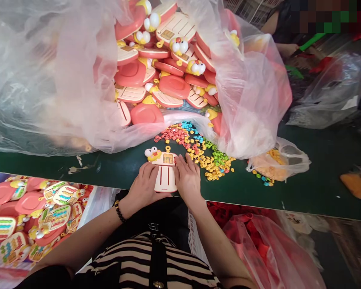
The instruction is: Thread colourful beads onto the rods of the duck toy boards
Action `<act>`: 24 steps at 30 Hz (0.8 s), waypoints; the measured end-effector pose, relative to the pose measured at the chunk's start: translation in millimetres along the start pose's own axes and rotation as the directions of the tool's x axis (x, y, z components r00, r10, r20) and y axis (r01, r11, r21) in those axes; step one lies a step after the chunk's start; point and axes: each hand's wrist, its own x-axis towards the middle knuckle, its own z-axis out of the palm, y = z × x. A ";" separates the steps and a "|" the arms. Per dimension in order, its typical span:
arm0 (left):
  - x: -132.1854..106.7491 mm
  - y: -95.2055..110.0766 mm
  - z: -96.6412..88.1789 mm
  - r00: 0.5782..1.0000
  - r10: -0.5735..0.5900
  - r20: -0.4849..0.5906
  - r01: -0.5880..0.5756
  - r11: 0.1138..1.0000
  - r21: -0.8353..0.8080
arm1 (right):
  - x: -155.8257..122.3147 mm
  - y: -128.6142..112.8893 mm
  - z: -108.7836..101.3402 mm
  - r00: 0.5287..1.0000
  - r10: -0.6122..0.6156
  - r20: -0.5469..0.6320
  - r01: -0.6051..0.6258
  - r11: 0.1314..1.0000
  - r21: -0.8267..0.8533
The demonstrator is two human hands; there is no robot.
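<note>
A white toy board (165, 170) with a yellow bird head and slotted tracks lies flat at the near edge of the dark green table (319, 180). My left hand (144, 185) grips its left side, fingers curled against it. My right hand (187, 176) rests on its right side with fingers pressed together at the small panel near the top. Just beyond my right hand lies a heap of small coloured beads (203, 150), red, yellow, green and blue.
A big clear plastic bag (63, 80) full of red and white toy boards (156, 68) fills the far side. A bin of boards fitted with beads (27, 216) sits at the lower left. A small bag of beads (276, 162) lies to the right. Another person's arm (285, 48) shows far right.
</note>
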 end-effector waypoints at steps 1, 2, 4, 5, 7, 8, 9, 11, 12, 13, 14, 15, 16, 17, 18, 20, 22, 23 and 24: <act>-1.4 0.4 1.3 1.000 0.002 -0.022 -0.002 1.000 0.002 | -6.7 -7.7 0.5 1.000 0.001 0.000 -0.001 1.000 -0.004; -2.7 0.5 2.6 0.999 0.009 -0.036 -0.009 1.000 0.002 | -12.7 -16.6 1.4 1.000 -0.002 0.002 0.002 1.000 -0.001; -4.8 -0.4 4.1 0.999 0.023 -0.041 -0.023 1.000 -0.005 | -20.0 -33.9 3.2 1.000 -0.025 0.015 0.024 0.999 0.034; -5.3 -1.3 4.1 0.999 0.023 -0.041 -0.024 1.000 -0.010 | -19.8 -39.8 3.2 0.998 -0.051 0.032 0.049 0.996 0.068; -5.1 -3.4 1.9 0.998 0.023 -0.062 -0.025 0.999 -0.022 | -9.9 -41.0 0.2 0.987 -0.140 0.083 0.123 0.976 0.180; -4.1 -4.3 -0.1 0.998 0.026 -0.063 -0.027 0.999 -0.018 | -0.4 -35.6 -2.5 0.980 -0.173 0.099 0.145 0.959 0.243; -2.6 -4.8 -2.6 0.998 0.034 -0.047 -0.034 0.999 -0.005 | 11.4 -26.7 -5.4 0.972 -0.210 0.104 0.169 0.936 0.310; 1.9 -4.3 -7.8 0.997 0.059 0.045 -0.061 0.997 0.043 | 39.4 -3.3 -9.3 0.994 -0.108 0.026 0.091 0.928 0.360; 4.4 -3.3 -9.9 0.992 0.068 0.102 -0.075 0.995 0.069 | 54.0 8.1 -9.3 0.999 -0.010 -0.046 0.025 0.944 0.329; 6.8 -2.0 -11.4 0.987 0.070 0.147 -0.084 0.992 0.090 | 68.3 17.5 -7.5 0.997 0.029 -0.076 -0.006 0.956 0.292; 8.8 -0.6 -12.2 0.983 0.068 0.171 -0.086 0.991 0.101 | 81.6 24.1 -4.1 0.998 0.011 -0.055 0.004 0.965 0.263; 10.2 0.9 -12.5 0.982 0.063 0.175 -0.081 0.991 0.102 | 93.4 27.8 0.6 0.999 -0.051 0.014 0.046 0.968 0.248; 10.9 2.2 -12.4 0.985 0.056 0.166 -0.072 0.993 0.096 | 103.5 28.9 5.9 0.992 -0.101 0.080 0.081 0.972 0.222; 10.9 3.3 -12.1 0.988 0.048 0.150 -0.061 0.995 0.083 | 111.6 28.4 11.1 0.979 -0.148 0.142 0.119 0.973 0.197; 10.2 4.1 -12.1 0.990 0.040 0.133 -0.050 0.997 0.067 | 117.6 27.0 15.5 0.965 -0.184 0.187 0.152 0.973 0.171; 7.8 4.8 -13.0 0.993 0.025 0.117 -0.030 0.998 0.046 | 122.6 25.2 19.8 0.952 -0.224 0.209 0.199 0.971 0.134; 5.3 4.7 -15.1 0.993 0.011 0.121 -0.018 0.998 0.058 | 117.4 26.4 17.9 0.959 -0.244 0.145 0.222 0.963 0.151; 4.6 4.5 -16.1 0.992 0.006 0.126 -0.015 0.997 0.074 | 111.1 27.8 15.5 0.968 -0.236 0.090 0.219 0.961 0.170; 4.3 4.3 -16.6 0.991 0.005 0.131 -0.017 0.996 0.090 | 102.5 29.1 12.7 0.974 -0.222 0.032 0.213 0.959 0.188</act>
